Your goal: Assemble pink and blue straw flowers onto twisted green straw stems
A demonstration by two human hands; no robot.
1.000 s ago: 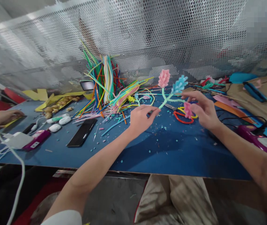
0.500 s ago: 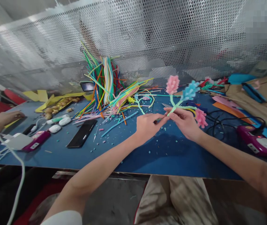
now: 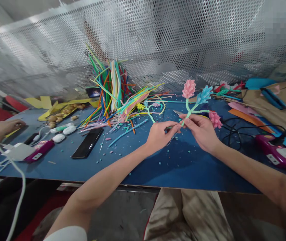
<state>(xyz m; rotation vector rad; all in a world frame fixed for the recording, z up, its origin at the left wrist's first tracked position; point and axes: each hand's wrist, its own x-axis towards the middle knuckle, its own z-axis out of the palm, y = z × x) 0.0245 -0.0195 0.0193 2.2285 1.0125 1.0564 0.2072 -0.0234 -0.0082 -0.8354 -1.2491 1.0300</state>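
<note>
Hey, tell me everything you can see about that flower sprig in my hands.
The flower sprig has three tufted heads, pale pink, blue and deeper pink, on branching mint-green stems, apparently fuzzy craft wire. It is held above the blue table, pale pink head upright, blue slanting up, deeper pink out to the right. The right hand pinches the stem; the left hand is at its lower end.

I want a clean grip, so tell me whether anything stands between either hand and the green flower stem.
Nothing visible stands in the way: the right hand pinches the green stem just below its branches, and the left hand closes its fingertips at the lower end. The scissors, partly hidden, lie beyond the right hand.
</note>
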